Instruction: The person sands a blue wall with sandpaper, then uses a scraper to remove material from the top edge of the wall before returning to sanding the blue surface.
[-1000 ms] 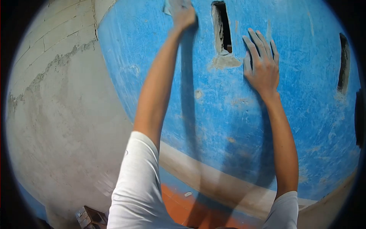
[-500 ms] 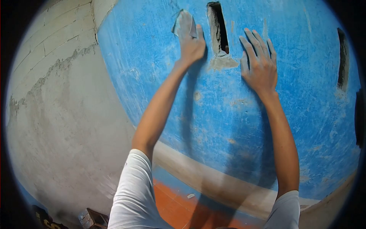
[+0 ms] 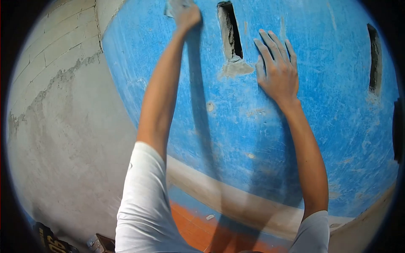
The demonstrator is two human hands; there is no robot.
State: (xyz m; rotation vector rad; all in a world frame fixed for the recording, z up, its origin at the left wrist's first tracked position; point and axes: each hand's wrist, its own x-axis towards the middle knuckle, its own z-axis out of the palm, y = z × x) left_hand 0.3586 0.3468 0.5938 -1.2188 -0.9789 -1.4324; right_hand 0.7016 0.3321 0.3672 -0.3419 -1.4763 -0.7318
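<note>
The blue wall (image 3: 236, 139) is scuffed and has a narrow vertical slot (image 3: 232, 31) with a rough grey edge. High on it, left of the slot, my left hand (image 3: 185, 16) presses a thin grey-green sheet (image 3: 169, 9), perhaps paper or cloth, against the surface. The fingertips are partly cut off by the top of the view. Right of the slot, my right hand (image 3: 279, 69) lies flat on the wall with fingers spread, holding nothing. Its fingers look dusty.
A grey plastered wall (image 3: 76, 139) stands at the left. Another slot (image 3: 374, 61) is at the far right. Below are an orange floor (image 3: 192, 223) with a small white piece (image 3: 210, 216), a box-like object (image 3: 100, 243) and a dark item with yellow marks (image 3: 52, 241).
My left hand has moved up and to the left along the wall with the sheet. My right hand keeps its place beside the slot; the view has shifted slightly.
</note>
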